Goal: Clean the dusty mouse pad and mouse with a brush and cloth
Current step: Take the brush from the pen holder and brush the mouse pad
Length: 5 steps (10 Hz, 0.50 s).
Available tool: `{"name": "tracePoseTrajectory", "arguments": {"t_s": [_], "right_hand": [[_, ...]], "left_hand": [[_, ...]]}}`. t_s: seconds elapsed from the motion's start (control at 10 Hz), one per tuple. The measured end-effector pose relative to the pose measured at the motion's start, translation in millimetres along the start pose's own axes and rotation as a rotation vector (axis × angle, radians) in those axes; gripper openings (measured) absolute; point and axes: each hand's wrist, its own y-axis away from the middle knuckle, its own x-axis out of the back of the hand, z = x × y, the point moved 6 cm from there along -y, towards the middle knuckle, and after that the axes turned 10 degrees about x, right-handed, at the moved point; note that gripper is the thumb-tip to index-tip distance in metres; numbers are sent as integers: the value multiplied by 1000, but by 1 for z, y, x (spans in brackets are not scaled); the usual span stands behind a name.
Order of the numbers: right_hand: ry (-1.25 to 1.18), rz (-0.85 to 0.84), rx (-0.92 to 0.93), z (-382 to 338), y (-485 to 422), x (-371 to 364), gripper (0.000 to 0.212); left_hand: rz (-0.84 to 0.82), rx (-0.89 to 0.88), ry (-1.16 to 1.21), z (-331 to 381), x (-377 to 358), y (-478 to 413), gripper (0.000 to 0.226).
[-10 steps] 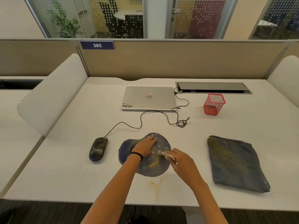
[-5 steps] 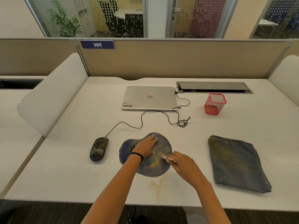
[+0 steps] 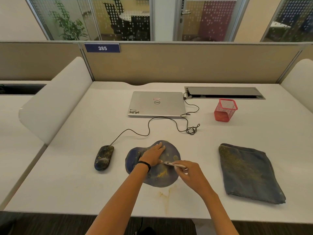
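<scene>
The fingers (image 3: 182, 166) of the right hand (image 3: 191, 173) are curled closed around the pale handle of a small brush (image 3: 172, 165), whose bristle end points left and rests on the mouse pad (image 3: 166, 179). The left hand (image 3: 153, 156) lies palm down on the pad, its fingers (image 3: 160, 146) spread flat and gripping nothing; a dark band (image 3: 144, 164) circles the wrist. The brush tip sits just beside the left thumb.

The mouse pad is dark blue with a rounded outline, flat on the white tabletop (image 3: 67, 175) near the front edge, and carries a streak of yellow dust (image 3: 161, 174) below the hands. More yellowish smears (image 3: 165, 194) mark the tabletop just in front of the pad.

Left of the pad, apart from it, lies a dark wired mouse (image 3: 103, 157) speckled with yellow dust. Its black cable (image 3: 147, 128) runs back toward the closed silver Dell laptop (image 3: 156, 103), with a tangle of cable to the laptop's front right. Well to the right of the pad lies a folded dark blue cloth (image 3: 249, 173), dusted yellow across its upper left part.

Farther back on the right stands a red mesh pen holder (image 3: 225, 110), and behind it a dark cable tray (image 3: 223, 92) is set into the tabletop. A beige partition (image 3: 186, 65) bears a blue plate reading 385 (image 3: 102, 48).
</scene>
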Motion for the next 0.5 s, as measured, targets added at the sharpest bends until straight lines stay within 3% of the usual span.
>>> {"name": "tracePoseTrajectory", "arguments": {"t_s": [0.3, 0.5], "right_hand": [[104, -11, 4, 3, -2, -7, 17], [76, -218, -100, 10, 2, -3, 15]], "left_hand": [[2, -6, -9, 0, 1, 0, 73], [6, -5, -3, 0, 1, 0, 72]]}}
